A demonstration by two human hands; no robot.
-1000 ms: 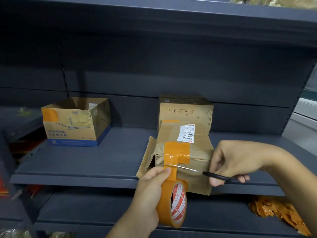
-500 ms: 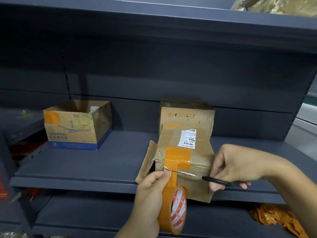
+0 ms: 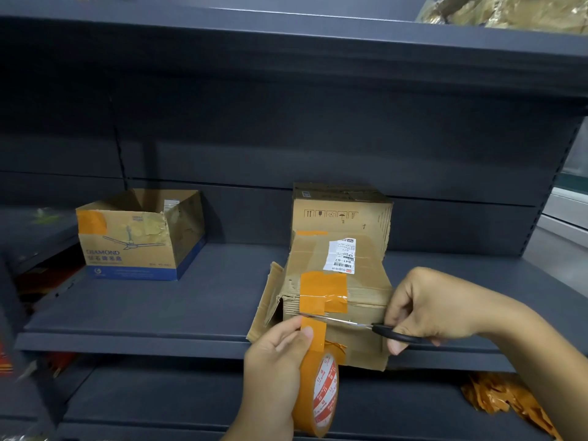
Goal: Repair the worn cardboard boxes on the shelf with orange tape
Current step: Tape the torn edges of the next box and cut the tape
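A single head-worn wide-angle camera faces forward and slightly down at the dark shelf (image 3: 127,313). It sits close, both hands entering from the lower edge.

Left hand (image 3: 275,351): wrapped around tape roll (image 3: 318,396), thumb pressed on the strip.
Right hand (image 3: 426,305): closed on scissors (image 3: 359,324), blades laid across the strip.
Box (image 3: 343,281): patched orange, set at shelf (image 3: 143,313) edge.

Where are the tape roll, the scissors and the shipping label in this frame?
tape roll (image 3: 324,394), head view, on the printed red and white core face.
scissors (image 3: 337,320), head view, on the metal blades crossing the tape strip.
shipping label (image 3: 339,255), head view, middle of the white sticker on the near box's top.
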